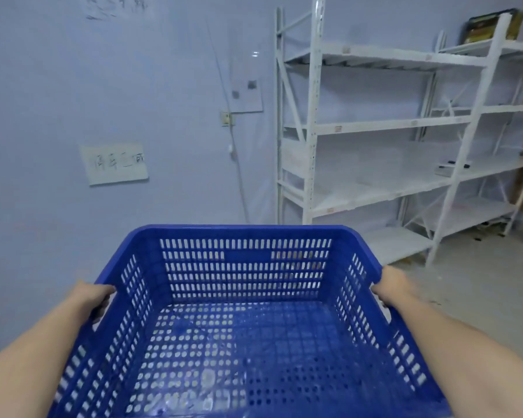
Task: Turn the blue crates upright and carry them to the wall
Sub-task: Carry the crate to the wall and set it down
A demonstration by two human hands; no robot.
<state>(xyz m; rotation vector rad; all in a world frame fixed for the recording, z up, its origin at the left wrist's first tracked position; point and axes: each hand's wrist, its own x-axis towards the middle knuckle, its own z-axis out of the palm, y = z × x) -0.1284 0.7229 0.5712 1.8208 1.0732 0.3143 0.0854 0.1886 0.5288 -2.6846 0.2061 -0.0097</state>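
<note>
Blue crate (245,312) upright; pale wall (103,86), white shelving (390,125), grey floor (480,297).

left hand (95,294) gripping, right hand (390,286) gripping

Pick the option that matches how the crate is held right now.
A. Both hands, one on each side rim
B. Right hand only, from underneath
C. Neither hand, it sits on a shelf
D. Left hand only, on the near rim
A: the left hand and the right hand grip opposite side rims of the upright crate.
</note>
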